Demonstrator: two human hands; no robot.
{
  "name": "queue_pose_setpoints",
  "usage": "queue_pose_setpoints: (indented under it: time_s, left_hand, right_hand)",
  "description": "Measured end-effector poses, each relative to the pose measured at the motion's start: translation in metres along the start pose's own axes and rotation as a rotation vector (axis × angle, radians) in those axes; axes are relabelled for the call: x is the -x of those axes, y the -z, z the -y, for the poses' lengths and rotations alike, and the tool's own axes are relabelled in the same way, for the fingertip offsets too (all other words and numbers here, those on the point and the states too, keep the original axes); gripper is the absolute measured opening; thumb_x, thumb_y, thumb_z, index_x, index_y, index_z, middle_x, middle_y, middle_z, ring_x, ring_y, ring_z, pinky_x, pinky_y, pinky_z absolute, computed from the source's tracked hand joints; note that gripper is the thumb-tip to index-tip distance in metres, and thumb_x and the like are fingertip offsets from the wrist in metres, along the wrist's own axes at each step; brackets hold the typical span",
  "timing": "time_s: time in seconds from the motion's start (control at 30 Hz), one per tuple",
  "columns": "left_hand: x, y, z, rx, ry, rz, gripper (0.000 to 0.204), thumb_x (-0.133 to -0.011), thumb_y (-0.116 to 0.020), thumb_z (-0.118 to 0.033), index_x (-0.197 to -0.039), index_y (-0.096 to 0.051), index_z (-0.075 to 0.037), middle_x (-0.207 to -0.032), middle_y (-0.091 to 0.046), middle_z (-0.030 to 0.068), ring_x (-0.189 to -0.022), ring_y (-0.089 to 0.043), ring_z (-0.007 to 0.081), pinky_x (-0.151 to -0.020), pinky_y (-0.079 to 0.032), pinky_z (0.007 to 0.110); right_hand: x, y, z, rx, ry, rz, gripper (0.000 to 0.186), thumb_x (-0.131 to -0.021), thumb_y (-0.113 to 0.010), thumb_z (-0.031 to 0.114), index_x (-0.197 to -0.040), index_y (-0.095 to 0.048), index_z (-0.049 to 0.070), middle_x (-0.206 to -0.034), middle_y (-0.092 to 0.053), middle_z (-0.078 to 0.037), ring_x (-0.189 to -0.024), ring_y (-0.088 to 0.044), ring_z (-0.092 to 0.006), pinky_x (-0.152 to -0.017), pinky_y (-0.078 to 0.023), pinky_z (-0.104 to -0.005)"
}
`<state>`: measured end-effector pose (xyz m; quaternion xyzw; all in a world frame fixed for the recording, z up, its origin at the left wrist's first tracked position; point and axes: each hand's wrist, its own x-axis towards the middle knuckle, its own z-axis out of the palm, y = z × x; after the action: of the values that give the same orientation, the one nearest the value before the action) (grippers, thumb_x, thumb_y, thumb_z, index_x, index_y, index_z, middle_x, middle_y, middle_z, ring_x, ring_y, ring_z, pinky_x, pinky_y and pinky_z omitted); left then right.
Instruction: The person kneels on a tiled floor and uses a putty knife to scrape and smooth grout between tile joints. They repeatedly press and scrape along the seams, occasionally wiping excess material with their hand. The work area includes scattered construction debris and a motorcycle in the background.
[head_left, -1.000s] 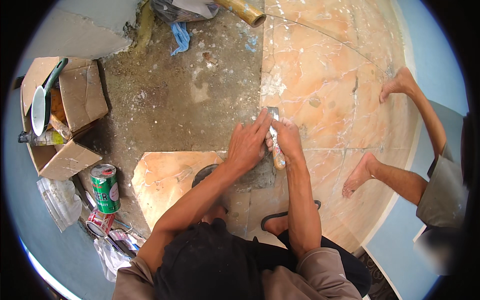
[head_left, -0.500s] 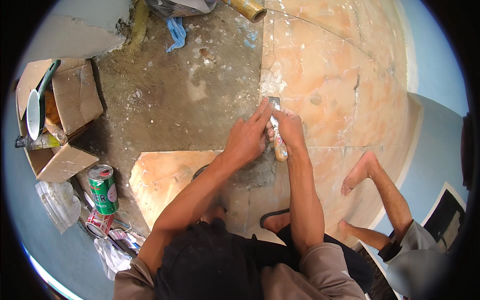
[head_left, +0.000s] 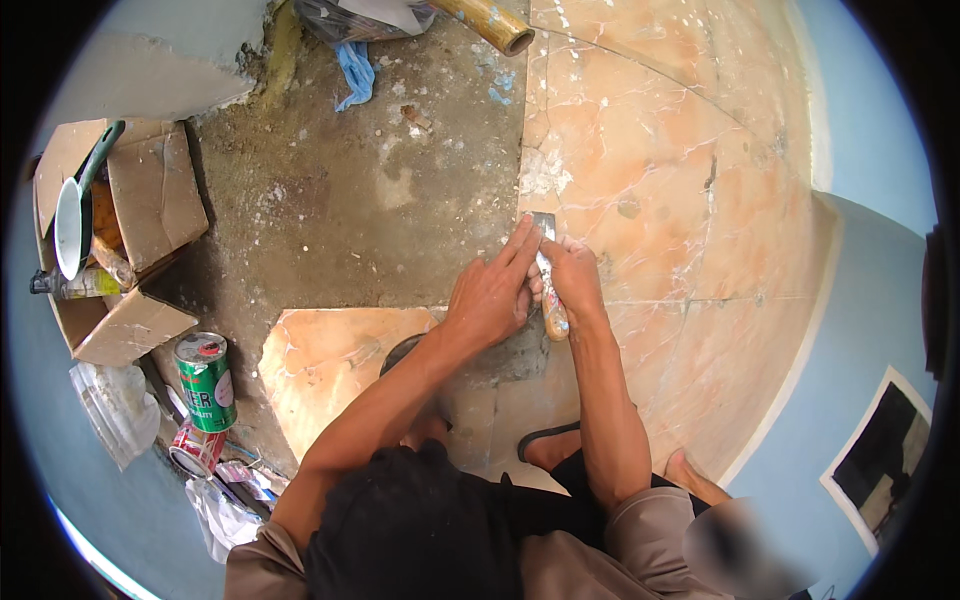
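Close-up of floor work from overhead: flat-bladed scraper point(head_left: 549, 290) in R hand point(head_left: 574, 278), held in closed grasp round paint-spotted handle. Beside it, L hand point(head_left: 490, 292), w/ index & middle fingers stretched fwd to blade, tips at or on metal; pressing or just guiding, can't tell. By the look of it, mid-step in scraping or chipping along seam between bare concrete point(head_left: 320, 210) on left and orange tile point(head_left: 640, 240) on right. Next move, as a guess, calling for short, controlled push w/ blade kept low, wrist steady & L fingertips well back from cutting edge; poss. risk of slip across tile face if angled too steep. As for position: scraper inside R grasp, between both hands, blade poking out fwd past fingertips, handle butt pointing back twd body, just left of R wrist. Blade end at or close to seam, on tile side; actual floor contact too hard to make out from above. Just ahead of blade, whitish crust point(head_left: 545, 172) on tile. Off to left, well apart from hands: open cardboard box point(head_left: 160, 185) & green can point(head_left: 207, 390). Nearer L forearm, pale orange tile piece point(head_left: 335, 355) beside concrete.
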<state>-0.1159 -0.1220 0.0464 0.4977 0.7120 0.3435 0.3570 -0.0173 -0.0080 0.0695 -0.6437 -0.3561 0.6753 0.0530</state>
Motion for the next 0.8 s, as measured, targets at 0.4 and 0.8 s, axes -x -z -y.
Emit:
queue_pose_setpoints:
  time_s: [0.4, 0.8]
  left_hand:
    - [-0.014, 0.004, 0.007, 0.059, 0.050, 0.043, 0.082, -0.081, -0.065, 0.000, -0.159, -0.044, -0.011, -0.167, -0.041, 0.0126, -0.102, -0.070, 0.0441, -0.085, -0.059, 0.049]
    - [-0.027, 0.013, 0.007, 0.105, 0.050, -0.007, 0.081, -0.082, -0.066, -0.002, -0.159, -0.044, -0.012, -0.167, -0.041, 0.0141, -0.101, -0.071, 0.0448, -0.083, -0.060, 0.048]
  right_hand:
    - [-0.015, 0.000, 0.003, -0.037, 0.037, 0.018, 0.017, -0.104, -0.058, 0.012, -0.098, -0.063, -0.003, -0.073, -0.069, -0.011, -0.051, -0.061, -0.0157, -0.043, -0.050, -0.0310]
    - [-0.024, -0.004, 0.024, 0.061, 0.004, -0.009, 0.020, -0.101, -0.060, 0.013, -0.093, -0.067, -0.004, -0.073, -0.069, -0.011, -0.050, -0.059, -0.0148, -0.042, -0.048, -0.0319]
